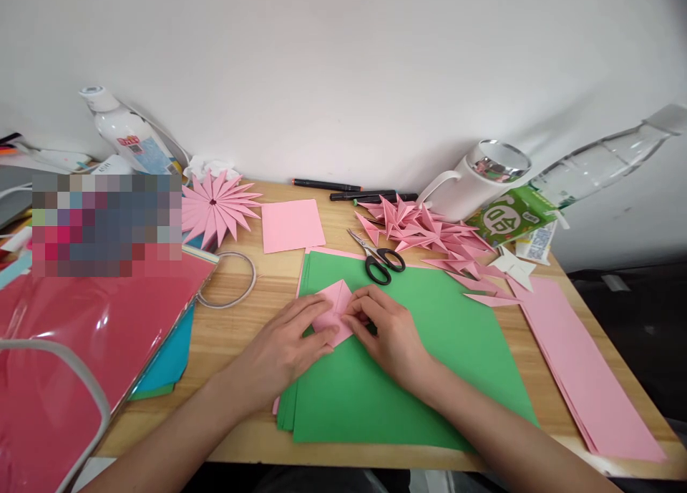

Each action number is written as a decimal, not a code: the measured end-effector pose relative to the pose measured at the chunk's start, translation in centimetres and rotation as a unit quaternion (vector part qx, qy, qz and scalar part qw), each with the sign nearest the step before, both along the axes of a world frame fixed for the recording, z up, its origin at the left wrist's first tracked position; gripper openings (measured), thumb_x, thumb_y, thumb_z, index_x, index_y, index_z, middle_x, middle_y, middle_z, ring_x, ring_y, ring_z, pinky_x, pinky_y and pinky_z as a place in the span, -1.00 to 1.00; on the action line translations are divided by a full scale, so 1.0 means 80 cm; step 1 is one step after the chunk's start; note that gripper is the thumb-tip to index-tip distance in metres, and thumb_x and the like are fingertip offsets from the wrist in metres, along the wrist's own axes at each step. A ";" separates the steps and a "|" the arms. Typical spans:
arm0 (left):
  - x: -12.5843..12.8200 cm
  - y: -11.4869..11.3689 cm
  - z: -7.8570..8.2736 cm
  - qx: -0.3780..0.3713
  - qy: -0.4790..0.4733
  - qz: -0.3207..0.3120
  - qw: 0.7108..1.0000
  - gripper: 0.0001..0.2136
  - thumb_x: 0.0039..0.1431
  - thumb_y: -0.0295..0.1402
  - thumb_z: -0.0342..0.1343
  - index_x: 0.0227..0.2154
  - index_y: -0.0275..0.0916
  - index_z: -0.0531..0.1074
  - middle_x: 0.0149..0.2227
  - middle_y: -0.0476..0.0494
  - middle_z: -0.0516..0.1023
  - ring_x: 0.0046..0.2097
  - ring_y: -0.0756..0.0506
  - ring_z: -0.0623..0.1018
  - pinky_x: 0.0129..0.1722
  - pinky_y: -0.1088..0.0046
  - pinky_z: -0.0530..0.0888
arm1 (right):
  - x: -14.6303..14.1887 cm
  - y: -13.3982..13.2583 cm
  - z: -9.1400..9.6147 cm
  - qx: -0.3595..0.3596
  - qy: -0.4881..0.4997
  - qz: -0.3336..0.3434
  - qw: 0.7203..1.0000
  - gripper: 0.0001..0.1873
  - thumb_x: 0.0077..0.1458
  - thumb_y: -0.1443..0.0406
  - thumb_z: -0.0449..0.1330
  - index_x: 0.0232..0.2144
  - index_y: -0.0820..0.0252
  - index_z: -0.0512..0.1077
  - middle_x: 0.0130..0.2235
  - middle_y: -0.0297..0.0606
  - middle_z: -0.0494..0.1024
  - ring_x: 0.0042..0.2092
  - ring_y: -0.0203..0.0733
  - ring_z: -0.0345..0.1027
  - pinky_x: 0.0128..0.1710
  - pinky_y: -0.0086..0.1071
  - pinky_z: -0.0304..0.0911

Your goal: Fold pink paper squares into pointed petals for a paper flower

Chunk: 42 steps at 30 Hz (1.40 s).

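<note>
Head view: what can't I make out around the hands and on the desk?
All in the head view:
Folded pink paper: side edges, partly covered by the left hand and right hand.
Upper-left area: blurred by a mosaic.
Glossy red pack: left end, cut off by the picture edge.
Green packet: fine print, too small.

White plastic bottle with blue label (137, 142), far left. Black cylindrical markers (326, 185) at far edge of wooden counter (222, 332). Far right: white handled mug with shiny silver top (464, 185), green printed packet (504, 217), clear plastic bottle (595, 165).
</note>
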State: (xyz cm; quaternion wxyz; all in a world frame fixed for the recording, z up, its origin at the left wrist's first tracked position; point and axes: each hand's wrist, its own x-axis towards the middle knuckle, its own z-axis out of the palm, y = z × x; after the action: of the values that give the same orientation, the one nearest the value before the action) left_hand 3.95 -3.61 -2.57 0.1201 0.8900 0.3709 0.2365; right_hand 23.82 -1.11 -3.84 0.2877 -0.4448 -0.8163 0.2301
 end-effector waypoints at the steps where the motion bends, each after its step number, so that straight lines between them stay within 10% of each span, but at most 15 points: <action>1: 0.000 0.000 0.000 0.006 -0.002 -0.001 1.000 -0.77 0.27 -0.38 -0.09 -0.24 -0.27 0.48 -0.01 -0.29 0.44 0.12 -0.14 0.36 0.06 0.23 0.43 | 0.002 0.002 0.001 -0.004 0.002 0.008 1.000 -0.92 0.14 0.36 0.09 -0.41 0.18 0.35 -0.31 -0.20 0.43 -0.38 -0.25 0.32 -0.42 -0.40 0.30; 14: -0.001 0.000 -0.001 0.005 0.009 -0.022 1.000 -0.84 0.24 -0.42 -0.02 -0.21 -0.35 0.42 -0.03 -0.34 0.42 0.18 -0.17 0.28 0.10 0.21 0.40 | 0.038 0.023 0.012 -0.110 0.068 0.124 0.984 -0.93 0.08 0.30 0.21 -0.38 0.20 0.44 -0.15 -0.14 0.38 -0.26 -0.27 0.34 -0.33 -0.39 0.35; 37: -0.002 -0.003 -0.013 0.094 0.041 -0.028 0.994 -0.80 0.22 -0.41 0.02 -0.13 -0.37 0.40 -0.01 -0.38 0.45 0.19 -0.25 0.28 0.09 0.15 0.39 | 0.041 0.025 0.013 -0.050 0.061 0.145 0.986 -0.88 0.12 0.36 0.16 -0.32 0.20 0.52 -0.16 -0.14 0.41 -0.35 -0.33 0.34 -0.33 -0.38 0.34; 42: -0.002 -0.004 -0.012 0.103 0.057 -0.022 0.993 -0.77 0.23 -0.40 0.01 -0.09 -0.33 0.39 0.00 -0.35 0.45 0.17 -0.24 0.31 0.07 0.13 0.41 | 0.037 0.012 0.018 0.051 0.001 0.169 0.984 -0.80 0.17 0.43 0.07 -0.24 0.23 0.49 -0.17 -0.10 0.47 -0.16 -0.20 0.38 -0.20 -0.32 0.37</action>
State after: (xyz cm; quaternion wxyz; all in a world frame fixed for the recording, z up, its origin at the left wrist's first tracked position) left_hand 3.81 -3.92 -3.55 0.0119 0.9174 0.3317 0.2193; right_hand 26.80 -0.12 -2.41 0.2678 -0.2846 -0.8904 0.2335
